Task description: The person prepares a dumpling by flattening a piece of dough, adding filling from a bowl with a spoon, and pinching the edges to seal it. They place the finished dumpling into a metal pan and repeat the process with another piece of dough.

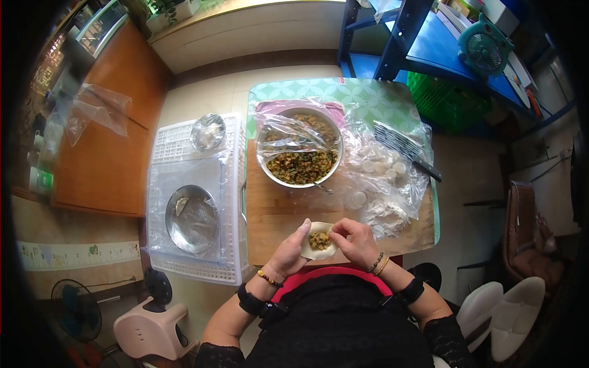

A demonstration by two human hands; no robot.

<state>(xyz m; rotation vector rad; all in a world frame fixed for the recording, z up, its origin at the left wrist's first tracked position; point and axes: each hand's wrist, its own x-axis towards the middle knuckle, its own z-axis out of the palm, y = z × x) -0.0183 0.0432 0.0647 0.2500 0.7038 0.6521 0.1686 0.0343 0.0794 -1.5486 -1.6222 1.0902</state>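
Note:
A round dumpling wrapper lies across the fingers of my left hand, which supports it from below and the left. Chopped filling sits in a mound at its middle. My right hand pinches the wrapper's right edge between thumb and fingertips. Beyond my hands stands a large metal bowl of chopped filling, partly covered by clear plastic film. A spoon handle sticks out at its near rim. Right of it, several pale dough pieces lie under plastic, near a heap of flour.
A knife with a black handle rests on the plastic at the right. The wooden board lies on a green patterned table. To the left, a white crate bears a metal pan with one dumpling and a smaller bowl.

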